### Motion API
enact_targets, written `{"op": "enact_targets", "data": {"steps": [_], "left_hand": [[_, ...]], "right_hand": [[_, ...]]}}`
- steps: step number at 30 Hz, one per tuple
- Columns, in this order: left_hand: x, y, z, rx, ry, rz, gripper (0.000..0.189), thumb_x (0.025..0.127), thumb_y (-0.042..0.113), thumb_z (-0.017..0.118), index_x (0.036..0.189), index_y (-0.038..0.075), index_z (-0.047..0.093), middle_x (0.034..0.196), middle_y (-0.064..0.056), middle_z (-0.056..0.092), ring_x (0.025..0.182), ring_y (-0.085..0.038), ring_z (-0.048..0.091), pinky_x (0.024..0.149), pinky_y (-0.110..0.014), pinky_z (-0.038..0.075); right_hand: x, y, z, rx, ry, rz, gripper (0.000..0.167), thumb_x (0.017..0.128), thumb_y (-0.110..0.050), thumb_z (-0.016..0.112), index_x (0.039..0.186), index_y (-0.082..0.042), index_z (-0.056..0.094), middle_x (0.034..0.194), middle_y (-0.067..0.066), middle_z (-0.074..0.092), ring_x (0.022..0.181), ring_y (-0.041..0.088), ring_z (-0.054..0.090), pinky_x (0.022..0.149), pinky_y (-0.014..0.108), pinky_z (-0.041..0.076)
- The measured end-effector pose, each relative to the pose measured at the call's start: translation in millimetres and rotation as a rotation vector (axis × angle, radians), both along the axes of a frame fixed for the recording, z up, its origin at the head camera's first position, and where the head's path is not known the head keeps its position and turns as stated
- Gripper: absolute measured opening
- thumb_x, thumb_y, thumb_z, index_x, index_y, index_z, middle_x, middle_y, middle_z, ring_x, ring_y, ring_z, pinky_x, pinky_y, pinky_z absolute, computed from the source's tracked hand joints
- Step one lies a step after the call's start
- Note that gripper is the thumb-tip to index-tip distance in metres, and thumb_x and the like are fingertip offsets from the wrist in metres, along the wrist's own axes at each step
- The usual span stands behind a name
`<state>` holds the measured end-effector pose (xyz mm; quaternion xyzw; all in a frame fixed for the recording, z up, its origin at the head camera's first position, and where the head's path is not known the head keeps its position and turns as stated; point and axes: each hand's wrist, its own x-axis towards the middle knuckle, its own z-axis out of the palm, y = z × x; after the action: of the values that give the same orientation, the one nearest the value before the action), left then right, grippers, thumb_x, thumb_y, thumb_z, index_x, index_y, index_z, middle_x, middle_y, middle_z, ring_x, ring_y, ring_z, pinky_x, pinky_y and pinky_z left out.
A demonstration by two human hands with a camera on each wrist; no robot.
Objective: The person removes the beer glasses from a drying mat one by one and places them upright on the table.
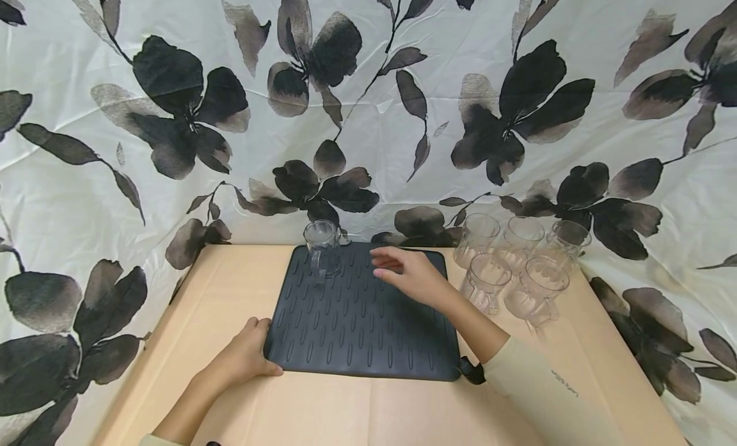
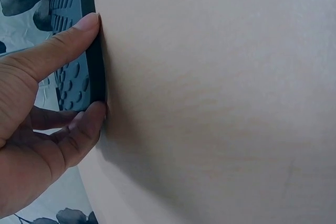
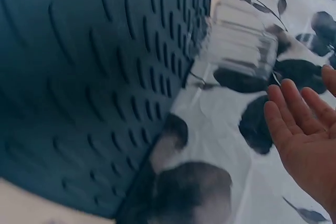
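A dark ribbed rubber mat (image 1: 368, 324) lies flat on the table. My left hand (image 1: 244, 355) holds its front left corner; in the left wrist view the thumb (image 2: 68, 43) presses one edge and the fingers (image 2: 86, 135) the other. One clear glass mug (image 1: 325, 249) stands upright near the mat's back left part, its handle toward the front. To the right of that mug, my right hand (image 1: 411, 276) hovers over the mat, fingers loosely extended and holding nothing. The right wrist view shows the glass mug (image 3: 241, 40) beyond the fingertips, apart from them.
Several clear glass mugs (image 1: 489, 270) stand grouped on the table to the right of the mat, close to my right forearm. A light wood-toned table (image 1: 322, 407) carries everything. Behind it hangs a white cloth (image 1: 403, 145) with dark flowers. A small black device (image 1: 472, 371) sits at my right wrist.
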<state>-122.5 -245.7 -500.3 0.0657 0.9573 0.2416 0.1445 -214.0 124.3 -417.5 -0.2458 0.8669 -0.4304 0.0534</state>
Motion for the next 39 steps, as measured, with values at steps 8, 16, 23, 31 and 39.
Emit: {"op": "enact_targets", "data": {"steps": [8,16,23,31,39], "left_hand": [[-0.3,1.1,-0.1,0.003,-0.001,-0.003,0.12,0.058,0.034,0.101,0.145,-0.02,0.039,0.121,-0.027,0.053,0.099,-0.03,0.063,0.092,-0.054,0.057],[-2.1,2.5,1.2,0.009,-0.028,0.001,0.12,0.058,0.034,0.102,0.145,-0.018,0.039,0.122,-0.026,0.052,0.099,-0.028,0.061,0.092,-0.054,0.056],[-0.9,2.2,0.0,0.005,-0.018,-0.003,0.121,0.059,0.035,0.101,0.146,-0.019,0.038,0.122,-0.027,0.052,0.097,-0.027,0.062,0.091,-0.054,0.057],[-1.1,1.6,-0.5,-0.003,-0.017,-0.011,0.121,0.06,0.036,0.101,0.146,-0.02,0.037,0.123,-0.029,0.052,0.099,-0.029,0.063,0.091,-0.054,0.057],[-0.9,3.7,3.4,-0.006,-0.02,-0.014,0.12,0.061,0.036,0.1,0.146,-0.021,0.037,0.122,-0.029,0.052,0.099,-0.028,0.062,0.091,-0.054,0.057]], "right_hand": [[-14.4,-42,-32.5,-0.069,-0.08,0.019,0.046,0.1,-0.035,0.07,0.141,-0.017,0.065,0.126,-0.003,0.074,0.117,0.016,0.07,0.096,0.033,0.058],[-24.0,-85,-56.1,-0.128,-0.143,0.04,0.05,0.099,-0.034,0.071,0.142,-0.01,0.063,0.133,0.005,0.071,0.119,0.017,0.07,0.096,0.028,0.058],[-30.1,-104,-61.8,-0.119,-0.156,0.038,0.048,0.101,-0.035,0.069,0.142,-0.01,0.062,0.133,0.004,0.071,0.121,0.018,0.069,0.097,0.027,0.057],[-34.9,-121,-64.1,-0.149,-0.169,0.013,0.038,0.104,-0.033,0.064,0.135,-0.013,0.066,0.128,0.003,0.073,0.116,0.015,0.07,0.092,0.026,0.058],[-34.7,-134,-67.1,-0.195,-0.192,-0.003,0.03,0.106,-0.025,0.061,0.13,-0.008,0.068,0.125,0.005,0.074,0.118,0.018,0.07,0.092,0.026,0.058]]}}
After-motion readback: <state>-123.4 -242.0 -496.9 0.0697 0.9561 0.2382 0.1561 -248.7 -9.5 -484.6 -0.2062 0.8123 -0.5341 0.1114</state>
